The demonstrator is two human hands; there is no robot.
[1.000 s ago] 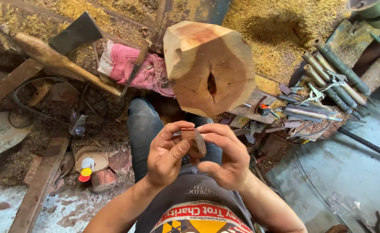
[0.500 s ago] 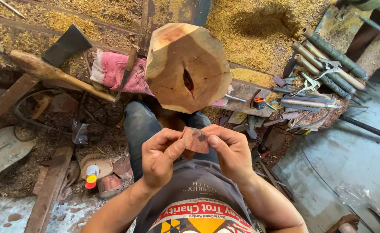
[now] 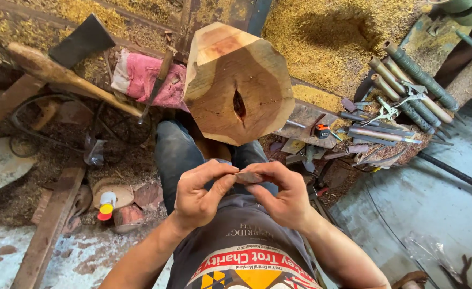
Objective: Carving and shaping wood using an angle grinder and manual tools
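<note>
Below the wooden block [image 3: 238, 80], left hand [image 3: 198, 195] and right hand [image 3: 284, 195] pinch 1 small flat piece [image 3: 248, 176], perhaps wood.

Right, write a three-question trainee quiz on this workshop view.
1. True or false: both hands pinch one small flat piece.
2. What lies beside the pink cloth? A) axe B) saw C) broom
3. What marks the middle of the wood block?

Key:
1. True: left hand and right hand hold it between fingertips.
2. A, the axe with its wooden handle.
3. A dark narrow split.
</note>
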